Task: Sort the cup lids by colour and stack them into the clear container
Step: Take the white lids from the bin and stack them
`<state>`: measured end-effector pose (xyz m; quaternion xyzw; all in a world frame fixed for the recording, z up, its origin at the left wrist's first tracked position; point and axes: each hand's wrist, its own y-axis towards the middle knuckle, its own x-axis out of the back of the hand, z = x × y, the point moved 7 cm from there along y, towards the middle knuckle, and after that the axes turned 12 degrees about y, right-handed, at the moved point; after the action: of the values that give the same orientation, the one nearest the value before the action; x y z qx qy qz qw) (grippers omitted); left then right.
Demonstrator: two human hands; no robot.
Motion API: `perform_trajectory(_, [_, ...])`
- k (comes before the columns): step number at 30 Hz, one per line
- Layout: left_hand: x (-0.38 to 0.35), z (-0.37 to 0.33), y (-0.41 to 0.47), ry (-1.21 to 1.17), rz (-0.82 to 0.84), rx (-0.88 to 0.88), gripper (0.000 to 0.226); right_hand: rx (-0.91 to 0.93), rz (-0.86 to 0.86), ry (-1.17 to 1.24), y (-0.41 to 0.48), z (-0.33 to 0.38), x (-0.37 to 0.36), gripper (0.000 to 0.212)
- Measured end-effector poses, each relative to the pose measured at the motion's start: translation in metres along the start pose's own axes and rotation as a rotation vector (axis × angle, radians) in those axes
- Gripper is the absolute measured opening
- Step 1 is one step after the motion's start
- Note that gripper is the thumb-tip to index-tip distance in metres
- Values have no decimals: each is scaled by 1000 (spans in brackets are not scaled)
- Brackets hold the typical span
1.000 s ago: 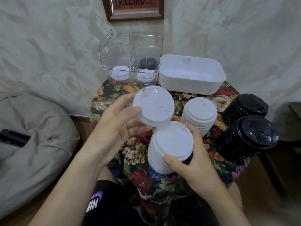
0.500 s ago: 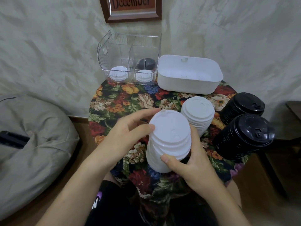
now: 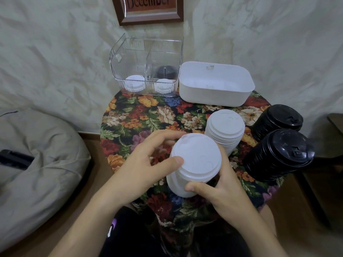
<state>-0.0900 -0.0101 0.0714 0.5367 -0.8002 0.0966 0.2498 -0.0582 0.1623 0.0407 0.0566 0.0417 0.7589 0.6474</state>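
A tall stack of white cup lids point(image 3: 194, 164) stands at the near edge of the floral table. My left hand point(image 3: 146, 164) grips the top lids, thumb on the rim and fingers round the far side. My right hand point(image 3: 220, 190) holds the stack lower down, thumb on its near side. A second white lid stack point(image 3: 225, 129) stands just behind. Two black lid stacks point(image 3: 278, 154) point(image 3: 278, 119) lean at the right. The clear container point(image 3: 146, 65) at the back holds a few white lids point(image 3: 134, 85) and black lids point(image 3: 165, 71) in separate compartments.
A white plastic bin point(image 3: 215, 89) sits to the right of the clear container. The small round table has a floral cloth point(image 3: 141, 115). A grey beanbag point(image 3: 37, 164) lies at the left, a wooden edge point(image 3: 336, 121) at the right. A framed sign point(image 3: 148, 10) hangs on the wall.
My left hand brought the lifted white lids back down onto the stack in my right hand and now grips its top.
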Motion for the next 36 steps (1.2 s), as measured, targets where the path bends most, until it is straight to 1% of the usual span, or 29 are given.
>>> perform_trajectory(2, [-2, -1, -1, 5, 5, -6, 46, 2, -2, 4, 0, 0, 1, 89])
perform_trajectory(5, [-4, 0, -2, -35, 22, -7, 52, -12, -12, 1, -1, -2, 4, 105])
perform_trajectory(8, [-5, 0, -2, -85, 13, -21, 50, -19, 6, -14, 0, 0, 4, 106])
perform_trajectory(14, [-8, 4, -4, -121, -30, -56, 49, -27, 92, 17, 0, 1, 0, 98])
perform_trajectory(18, [-9, 8, -3, -134, -38, -56, 54, -22, 63, 12, 2, 6, 0, 94])
perform_trajectory(21, [-11, 10, -3, -113, -9, -45, 60, -7, 17, -33, 4, 6, 5, 97])
perform_trajectory(24, [-12, 13, -1, -82, 13, -43, 62, 12, 34, -43, 6, 8, 5, 92])
perform_trajectory(25, [-13, 14, 0, -70, 21, -43, 64, 14, 38, -44, 6, 8, 4, 89])
perform_trajectory(27, [-17, 18, -1, -70, 61, -30, 76, 14, 40, -41, 7, 10, 4, 85])
perform_trajectory(29, [-23, 22, -2, -123, 113, 4, 88, 12, 41, -38, 7, 11, 3, 82])
perform_trajectory(30, [-26, 23, -3, -152, 134, 14, 91, 12, 41, -41, 7, 11, 4, 80])
perform_trajectory(33, [-30, 23, -3, -192, 147, -1, 85, 2, 46, -55, 8, 12, 3, 75])
perform_trajectory(36, [-29, 22, 0, -205, 147, -16, 81, 3, 31, -62, 7, 9, 4, 81])
